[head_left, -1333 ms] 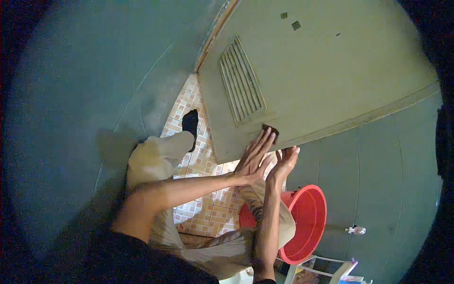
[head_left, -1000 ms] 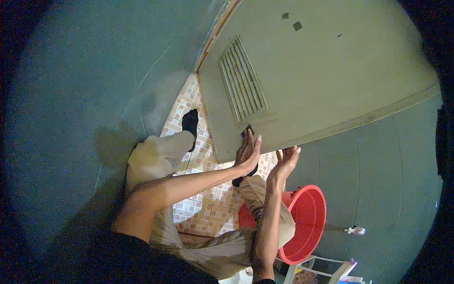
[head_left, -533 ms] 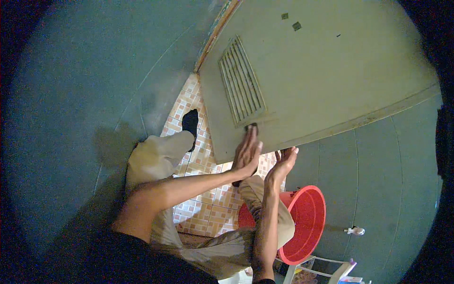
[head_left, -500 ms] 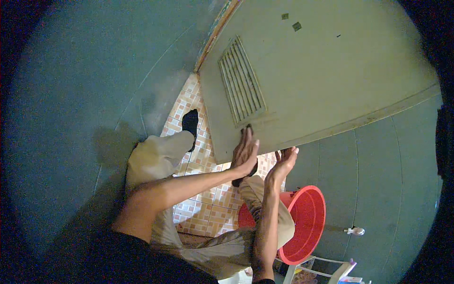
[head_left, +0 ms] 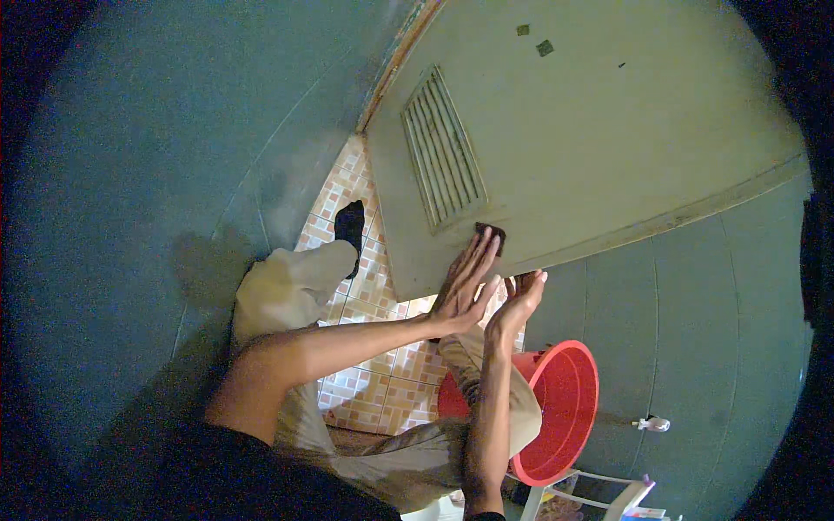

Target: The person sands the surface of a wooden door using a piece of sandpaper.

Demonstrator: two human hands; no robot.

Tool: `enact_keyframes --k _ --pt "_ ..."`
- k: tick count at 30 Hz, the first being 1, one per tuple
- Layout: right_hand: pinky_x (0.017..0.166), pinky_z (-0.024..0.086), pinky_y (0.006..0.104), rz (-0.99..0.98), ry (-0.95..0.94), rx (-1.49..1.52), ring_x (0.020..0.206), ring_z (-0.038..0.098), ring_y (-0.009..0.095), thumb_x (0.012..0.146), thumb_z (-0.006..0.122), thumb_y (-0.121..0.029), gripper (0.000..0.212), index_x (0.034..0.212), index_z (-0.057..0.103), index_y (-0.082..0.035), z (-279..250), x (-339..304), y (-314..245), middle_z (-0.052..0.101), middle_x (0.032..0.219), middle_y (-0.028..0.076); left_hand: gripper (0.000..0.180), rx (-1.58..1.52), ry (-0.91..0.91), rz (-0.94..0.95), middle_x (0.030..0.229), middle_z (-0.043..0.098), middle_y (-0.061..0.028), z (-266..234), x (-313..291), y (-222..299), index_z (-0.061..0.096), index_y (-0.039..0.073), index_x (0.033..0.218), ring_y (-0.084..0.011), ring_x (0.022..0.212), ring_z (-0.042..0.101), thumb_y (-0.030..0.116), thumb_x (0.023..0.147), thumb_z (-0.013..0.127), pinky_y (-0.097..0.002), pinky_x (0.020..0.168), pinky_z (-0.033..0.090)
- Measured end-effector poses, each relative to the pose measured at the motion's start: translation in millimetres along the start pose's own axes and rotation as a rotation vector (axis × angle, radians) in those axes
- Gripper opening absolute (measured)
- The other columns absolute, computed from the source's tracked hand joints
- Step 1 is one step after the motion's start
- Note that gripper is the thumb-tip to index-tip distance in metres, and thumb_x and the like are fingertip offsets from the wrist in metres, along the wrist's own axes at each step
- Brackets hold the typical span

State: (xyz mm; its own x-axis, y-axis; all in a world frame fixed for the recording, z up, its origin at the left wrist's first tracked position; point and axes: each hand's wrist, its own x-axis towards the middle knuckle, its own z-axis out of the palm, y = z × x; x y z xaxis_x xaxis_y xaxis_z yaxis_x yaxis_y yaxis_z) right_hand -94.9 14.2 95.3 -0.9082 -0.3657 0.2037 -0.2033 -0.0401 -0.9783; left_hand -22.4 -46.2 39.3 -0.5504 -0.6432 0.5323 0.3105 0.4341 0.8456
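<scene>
My left hand (head_left: 469, 286) lies against the pale green door (head_left: 608, 139), its fingers stretched over a small dark brown pad (head_left: 491, 234). The fingertips press this pad onto the door, near the lower corner of the slatted vent (head_left: 445, 149). What the pad is made of cannot be made out. Close beside it, my right hand (head_left: 517, 311) grips the door's free edge, with the fingers partly hidden behind it.
A red bucket (head_left: 569, 412) is right of my knee, by a white rack (head_left: 621, 504). Patterned tiles (head_left: 356, 369) cover the floor, where my black-socked foot (head_left: 349, 236) rests. Blue-grey walls stand on both sides; a white hook (head_left: 651, 425) is on the right one.
My left hand has slid right along the door, away from the vent, taking the dark pad with it; more of the pad shows. My right hand stays at the edge.
</scene>
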Motion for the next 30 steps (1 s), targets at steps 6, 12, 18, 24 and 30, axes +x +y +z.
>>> enact_keyframes --k 6,12,18,24,30 --pt "0.110 0.036 0.0454 0.020 0.042 0.032 0.135 0.052 0.027 0.108 0.032 -0.054 0.066 0.144 0.050 -0.002 8.7 -0.4 5.8 0.056 0.145 0.017 0.076 -0.014 0.069 -0.446 0.170 0.005 -0.0240 18.3 -8.2 -57.2 0.005 -0.001 0.162 -0.0371 0.158 0.006 0.048 0.109 0.028 -0.0444 0.128 0.010" --pt "0.113 0.034 0.0467 0.029 0.066 0.048 0.138 0.049 0.030 0.107 0.033 -0.057 0.073 0.150 0.042 0.001 -2.4 4.1 3.4 0.049 0.153 0.019 0.077 -0.050 0.016 -0.363 0.170 0.002 -0.0240 17.6 -0.4 -14.3 0.002 0.000 0.163 -0.0384 0.157 0.007 0.048 0.109 0.029 -0.0448 0.128 0.011" --pt "0.111 0.037 0.0471 0.046 0.042 0.027 0.133 0.052 0.028 0.107 0.034 -0.056 0.068 0.144 0.049 0.000 -2.3 4.4 12.4 0.055 0.145 0.017 0.072 0.179 -0.192 0.190 0.169 0.012 -0.0232 -12.4 -5.2 2.6 0.018 0.003 0.163 -0.0424 0.156 0.012 0.035 0.105 0.046 -0.0548 0.124 0.017" --pt "0.110 0.037 0.0464 0.010 0.052 0.050 0.134 0.052 0.027 0.108 0.033 -0.054 0.064 0.142 0.050 -0.002 -3.7 7.2 2.9 0.056 0.145 0.015 0.069 -0.042 -0.009 -0.188 0.168 0.010 -0.0268 17.0 -17.3 -22.8 0.012 0.000 0.162 -0.0399 0.157 0.006 0.039 0.110 0.033 -0.0480 0.126 0.013" --pt "0.113 0.034 0.0486 0.041 0.009 0.024 0.142 0.045 0.030 0.108 0.033 -0.055 0.070 0.149 0.044 0.001 8.3 -0.2 1.9 0.050 0.152 0.019 0.087 -0.137 0.047 -0.659 0.168 0.003 -0.0280 21.4 -2.9 -75.6 0.003 -0.006 0.161 -0.0385 0.157 0.003 0.060 0.107 0.021 -0.0436 0.128 0.010"
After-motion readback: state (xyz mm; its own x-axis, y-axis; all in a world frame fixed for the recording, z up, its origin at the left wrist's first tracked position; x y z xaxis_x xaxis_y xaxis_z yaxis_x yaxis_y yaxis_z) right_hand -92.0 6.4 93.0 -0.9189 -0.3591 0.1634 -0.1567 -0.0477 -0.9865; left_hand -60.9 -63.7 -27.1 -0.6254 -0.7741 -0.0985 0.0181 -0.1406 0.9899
